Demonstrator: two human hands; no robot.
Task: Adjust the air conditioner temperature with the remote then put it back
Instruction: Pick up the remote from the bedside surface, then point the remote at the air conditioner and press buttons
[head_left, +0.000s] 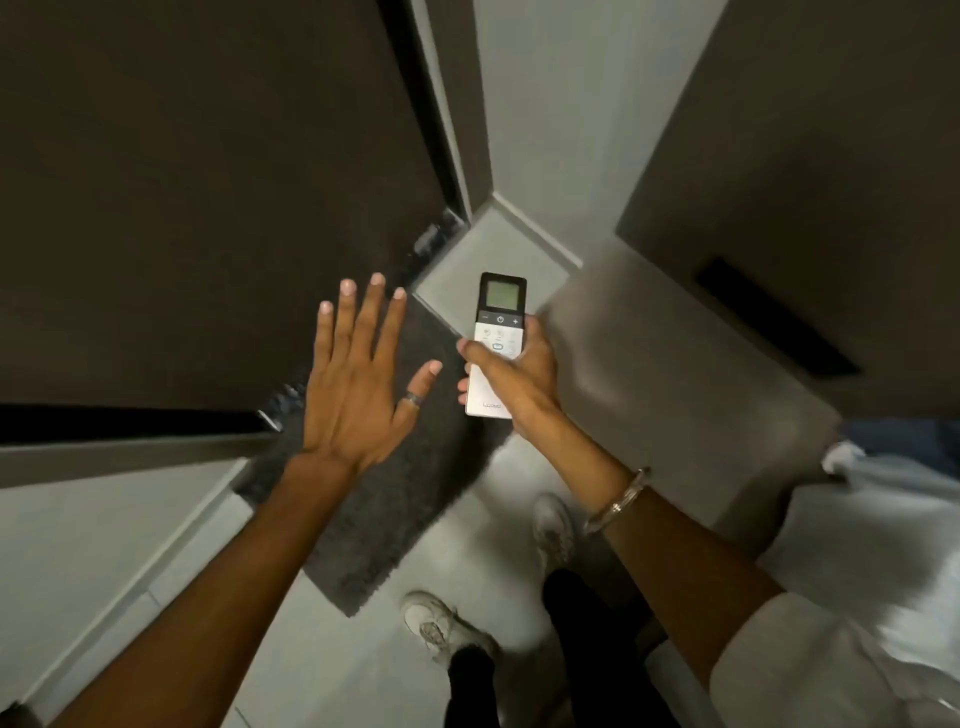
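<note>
My right hand (522, 376) grips a white air conditioner remote (497, 322) with a black top and a small grey screen. The thumb lies across its lower buttons, and the screen end points away from me. My left hand (358, 374) hovers to the left of the remote with fingers spread and nothing in it; a ring sits on the thumb. The two hands are apart. No air conditioner is in view.
A dark grey mat (384, 499) lies on the pale floor below my hands. Dark doors (208, 208) stand to the left, a grey cabinet (675, 374) with a dark slot to the right. My shoes (441, 623) are near the bottom. White bedding (883, 519) is at right.
</note>
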